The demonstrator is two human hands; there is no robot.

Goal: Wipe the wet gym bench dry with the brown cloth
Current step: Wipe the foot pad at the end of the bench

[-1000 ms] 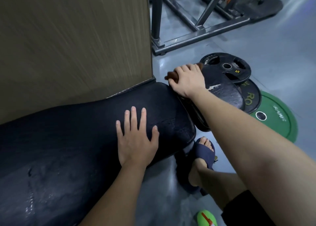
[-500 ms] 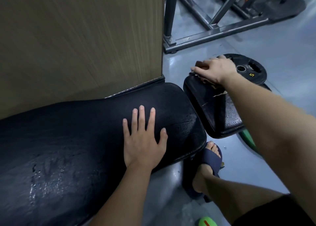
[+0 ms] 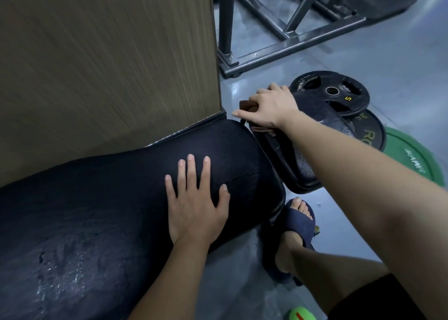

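The black padded gym bench runs from lower left to centre, with water droplets glistening on its near left part. A smaller black seat pad adjoins its right end and is speckled with drops. My left hand lies flat on the main pad, fingers spread, holding nothing. My right hand presses the brown cloth onto the far corner of the seat pad; only edges of the cloth show under the fingers and palm.
A wood-grain panel stands right behind the bench. Black weight plates and a green plate lie on the grey floor at right. A steel rack base sits beyond. My foot in a blue slipper stands below the seat pad.
My right hand with the cloth has slid left along the far edge of the seat pad, toward the gap beside the main pad. My left hand has stayed flat on the bench.
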